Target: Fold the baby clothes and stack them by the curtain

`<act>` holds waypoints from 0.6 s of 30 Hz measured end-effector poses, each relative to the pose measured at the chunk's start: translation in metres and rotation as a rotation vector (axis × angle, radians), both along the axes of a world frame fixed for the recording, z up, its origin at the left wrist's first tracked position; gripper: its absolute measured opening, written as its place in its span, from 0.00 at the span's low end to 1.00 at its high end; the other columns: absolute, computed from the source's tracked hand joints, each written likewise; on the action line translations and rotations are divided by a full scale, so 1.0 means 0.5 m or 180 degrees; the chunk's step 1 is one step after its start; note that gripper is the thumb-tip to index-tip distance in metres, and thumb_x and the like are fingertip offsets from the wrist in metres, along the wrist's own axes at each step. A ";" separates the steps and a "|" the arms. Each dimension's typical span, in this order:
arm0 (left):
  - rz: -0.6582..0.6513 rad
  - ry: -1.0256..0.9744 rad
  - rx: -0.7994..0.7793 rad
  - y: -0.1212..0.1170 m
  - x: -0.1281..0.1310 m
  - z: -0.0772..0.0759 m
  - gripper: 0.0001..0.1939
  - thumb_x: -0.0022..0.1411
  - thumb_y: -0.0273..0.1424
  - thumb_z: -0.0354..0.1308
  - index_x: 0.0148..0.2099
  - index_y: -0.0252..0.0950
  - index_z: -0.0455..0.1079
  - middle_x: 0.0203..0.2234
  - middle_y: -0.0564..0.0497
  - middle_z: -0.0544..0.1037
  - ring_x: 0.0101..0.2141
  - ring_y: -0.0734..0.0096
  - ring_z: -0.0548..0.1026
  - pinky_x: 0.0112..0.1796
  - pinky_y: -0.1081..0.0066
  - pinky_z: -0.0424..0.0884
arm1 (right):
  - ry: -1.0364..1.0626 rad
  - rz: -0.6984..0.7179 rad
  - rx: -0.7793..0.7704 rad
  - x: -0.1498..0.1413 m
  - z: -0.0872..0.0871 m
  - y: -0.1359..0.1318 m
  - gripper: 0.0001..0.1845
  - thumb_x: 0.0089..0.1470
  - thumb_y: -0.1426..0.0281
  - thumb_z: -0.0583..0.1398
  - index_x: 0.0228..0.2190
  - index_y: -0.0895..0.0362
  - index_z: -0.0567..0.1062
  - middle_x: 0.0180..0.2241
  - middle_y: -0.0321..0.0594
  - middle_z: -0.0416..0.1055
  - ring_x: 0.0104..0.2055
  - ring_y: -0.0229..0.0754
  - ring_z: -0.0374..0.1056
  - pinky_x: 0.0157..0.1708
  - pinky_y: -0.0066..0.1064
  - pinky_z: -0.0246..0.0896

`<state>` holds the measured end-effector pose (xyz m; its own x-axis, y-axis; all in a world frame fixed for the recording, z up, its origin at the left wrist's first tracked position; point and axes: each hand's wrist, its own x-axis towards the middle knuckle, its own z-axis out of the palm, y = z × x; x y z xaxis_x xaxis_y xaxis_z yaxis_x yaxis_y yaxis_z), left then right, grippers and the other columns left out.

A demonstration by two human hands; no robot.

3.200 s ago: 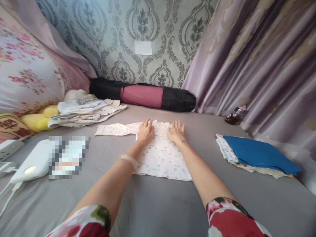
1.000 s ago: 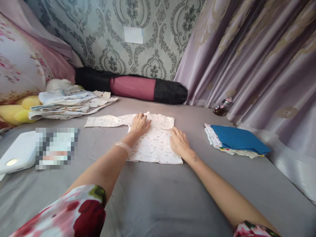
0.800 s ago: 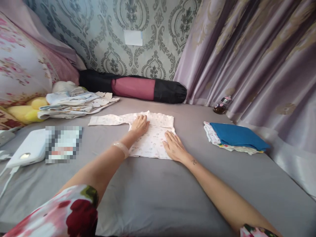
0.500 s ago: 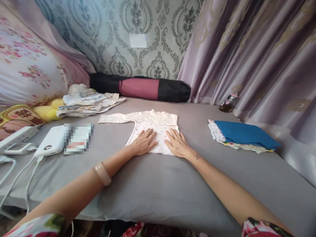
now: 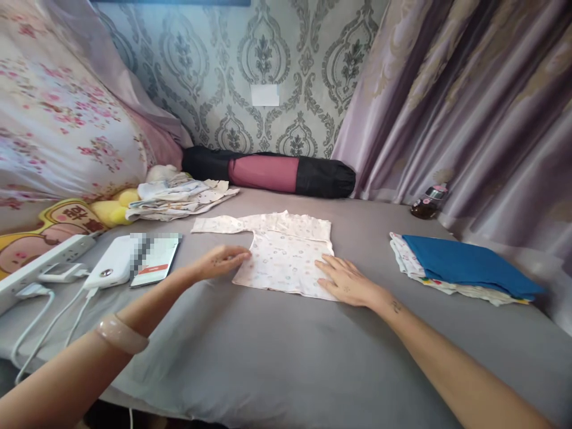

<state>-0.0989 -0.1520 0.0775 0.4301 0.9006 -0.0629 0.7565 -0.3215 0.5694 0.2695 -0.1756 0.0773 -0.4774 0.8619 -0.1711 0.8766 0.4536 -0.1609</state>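
A small white baby shirt (image 5: 286,262) with a faint pastel print lies spread on the grey bed sheet. One sleeve (image 5: 218,224) stretches out to the left, and a folded layer crosses the upper part. My left hand (image 5: 223,261) is at the shirt's left side edge, fingers stretched out and fingertips at the cloth; whether they press on it I cannot tell. Flat on the lower right of the shirt rests my right hand (image 5: 348,280), its fingers extended and slightly apart. Neither hand grips anything.
Folded clothes (image 5: 469,268), blue on top, lie at the right, with a bottle (image 5: 426,202) behind. At left are a power strip (image 5: 67,256), power bank (image 5: 111,262), phone (image 5: 156,265), cables and piled clothes (image 5: 179,199). A black-and-pink roll (image 5: 263,173) lies along the wall.
My left hand has slid off the shirt's middle to its left edge. My right hand stays on the shirt, now farther toward its right edge. The view has shifted slightly.
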 end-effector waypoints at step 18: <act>0.2610 0.1670 -0.0238 0.288 -0.161 -0.001 0.22 0.50 0.23 0.57 0.50 0.26 0.68 0.52 0.29 0.71 0.55 0.42 0.67 0.46 0.60 0.66 | 0.0083 -0.1369 0.0136 -0.109 -0.067 0.313 0.35 0.66 0.57 0.41 0.67 0.63 0.46 0.69 0.51 0.38 0.70 0.51 0.33 0.65 0.48 0.30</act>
<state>-0.1795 -0.0081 0.0769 -0.4271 0.8938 -0.1367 0.8926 0.4409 0.0938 0.2149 -0.0192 0.0436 -0.0767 0.9894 -0.1236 0.9832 0.0544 -0.1744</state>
